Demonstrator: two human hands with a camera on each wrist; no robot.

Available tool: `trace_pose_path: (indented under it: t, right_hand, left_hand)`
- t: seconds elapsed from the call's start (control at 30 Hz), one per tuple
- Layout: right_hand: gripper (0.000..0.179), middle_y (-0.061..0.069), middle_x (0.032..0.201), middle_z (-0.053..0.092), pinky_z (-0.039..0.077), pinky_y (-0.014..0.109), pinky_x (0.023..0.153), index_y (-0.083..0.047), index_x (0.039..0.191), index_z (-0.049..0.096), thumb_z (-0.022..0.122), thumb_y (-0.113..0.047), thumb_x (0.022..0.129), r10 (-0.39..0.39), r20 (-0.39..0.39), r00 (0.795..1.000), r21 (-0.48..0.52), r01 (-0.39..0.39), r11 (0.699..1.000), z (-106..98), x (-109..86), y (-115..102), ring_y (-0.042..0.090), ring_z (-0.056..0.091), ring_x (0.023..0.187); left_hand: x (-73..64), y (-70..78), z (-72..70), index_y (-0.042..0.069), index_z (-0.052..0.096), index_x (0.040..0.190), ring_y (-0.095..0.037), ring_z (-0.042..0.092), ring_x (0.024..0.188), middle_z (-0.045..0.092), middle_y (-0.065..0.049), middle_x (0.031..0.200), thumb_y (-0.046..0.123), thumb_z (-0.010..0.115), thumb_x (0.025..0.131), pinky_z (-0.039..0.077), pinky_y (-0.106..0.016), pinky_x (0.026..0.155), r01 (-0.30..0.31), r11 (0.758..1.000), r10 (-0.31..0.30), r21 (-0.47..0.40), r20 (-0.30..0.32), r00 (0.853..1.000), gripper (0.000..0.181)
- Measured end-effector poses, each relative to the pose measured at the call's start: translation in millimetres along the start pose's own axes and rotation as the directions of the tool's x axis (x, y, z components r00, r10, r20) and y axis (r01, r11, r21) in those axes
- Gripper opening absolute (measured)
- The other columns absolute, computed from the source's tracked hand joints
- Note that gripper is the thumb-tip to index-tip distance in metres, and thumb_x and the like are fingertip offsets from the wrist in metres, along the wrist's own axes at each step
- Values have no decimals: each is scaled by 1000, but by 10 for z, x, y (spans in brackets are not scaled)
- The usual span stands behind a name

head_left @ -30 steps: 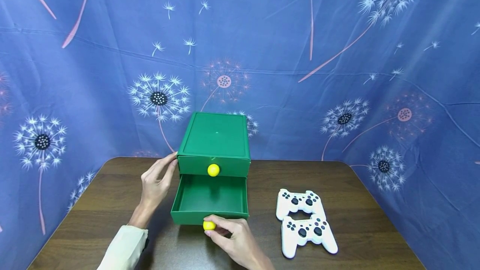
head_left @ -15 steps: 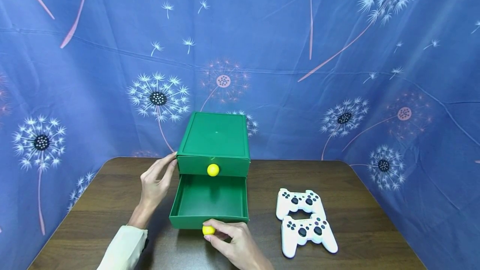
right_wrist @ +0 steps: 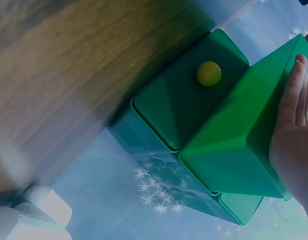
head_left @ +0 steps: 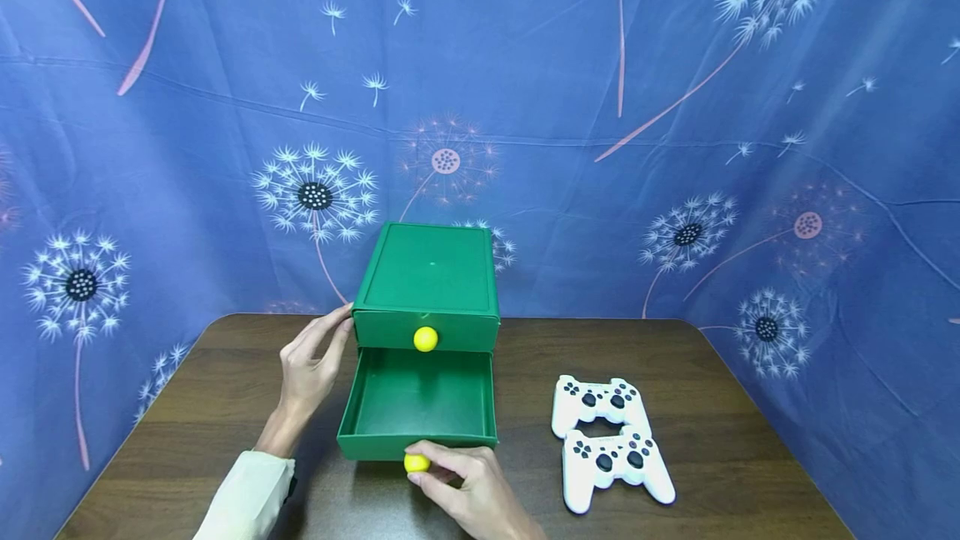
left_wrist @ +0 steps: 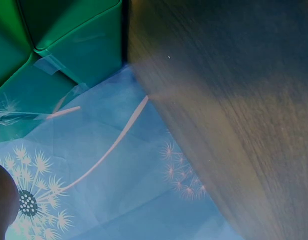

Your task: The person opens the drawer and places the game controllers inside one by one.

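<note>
A small green drawer cabinet [head_left: 435,265] stands on the table, its upper drawer [head_left: 382,331] pushed in and showing a round yellow knob [head_left: 425,339]. Below it the lower drawer [head_left: 375,447] is pulled out, with a bare green inside. My right hand [head_left: 480,490] pinches the yellow ball knob [head_left: 416,462] of that lower drawer between thumb and fingers. Against the cabinet's left side, near the top front corner, my left hand [head_left: 311,369] rests its extended fingertips. In the right wrist view the pulled-out drawer [right_wrist: 233,145] juts toward the right hand [right_wrist: 293,125].
Two white game controllers [head_left: 618,469] lie at the right, the nearer one overlapping the other in the head view. The brown wooden table [head_left: 712,440] carries everything. Behind it hangs a blue cloth [head_left: 555,190] with dandelion prints. Clear tape [left_wrist: 49,64] shows on the cabinet's side.
The lower drawer has slid a little farther out toward me, with my right hand on its knob. My left hand has kept its place on the cabinet's side.
</note>
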State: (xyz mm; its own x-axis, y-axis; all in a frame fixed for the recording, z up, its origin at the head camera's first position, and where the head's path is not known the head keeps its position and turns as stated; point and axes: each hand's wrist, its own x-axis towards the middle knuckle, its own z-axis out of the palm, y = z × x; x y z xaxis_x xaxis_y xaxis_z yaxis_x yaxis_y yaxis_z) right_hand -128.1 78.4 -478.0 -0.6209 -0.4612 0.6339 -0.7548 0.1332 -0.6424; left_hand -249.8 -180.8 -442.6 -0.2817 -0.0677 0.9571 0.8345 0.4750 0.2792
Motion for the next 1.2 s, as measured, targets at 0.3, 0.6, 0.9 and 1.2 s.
trace_pose_path:
  t: [0.3,0.6,0.9,1.2]
  right_hand:
    - [24,3,100,76,59,17,67,-6,121,72,72,-1,97,-57,-2,998,-16,57,998,2,-1,-4,1,68,81]
    - [29,5,103,76,58,15,68,-6,127,70,71,-3,99,-6,44,999,0,6,1000,-16,-21,-29,-2,68,84]
    - [37,0,103,76,58,17,73,-8,139,65,67,-11,103,70,122,990,-37,-66,997,-101,-83,-138,-2,68,91]
    - [32,-2,107,75,62,31,79,-9,133,68,69,-8,101,68,77,995,16,-69,997,-227,-143,-300,9,71,96]
  left_hand:
    - [-4,-7,3,-9,75,114,-7,69,104,75,-23,106,-18,73,82,53,-16,92,-10,1000,9,-7,-20,1000,33]
    - [-17,-21,5,-8,75,115,-5,68,106,75,-23,107,-15,73,86,53,-17,93,-2,1000,2,-13,-14,1000,30]
    - [-4,-18,15,-9,75,113,-6,69,104,75,-22,106,-13,73,86,53,-17,92,-11,1000,11,-11,-22,1000,27]
    - [3,-9,16,-9,75,112,-6,68,104,75,-23,105,-17,73,84,53,-16,92,-15,1000,15,-12,-26,1000,30]
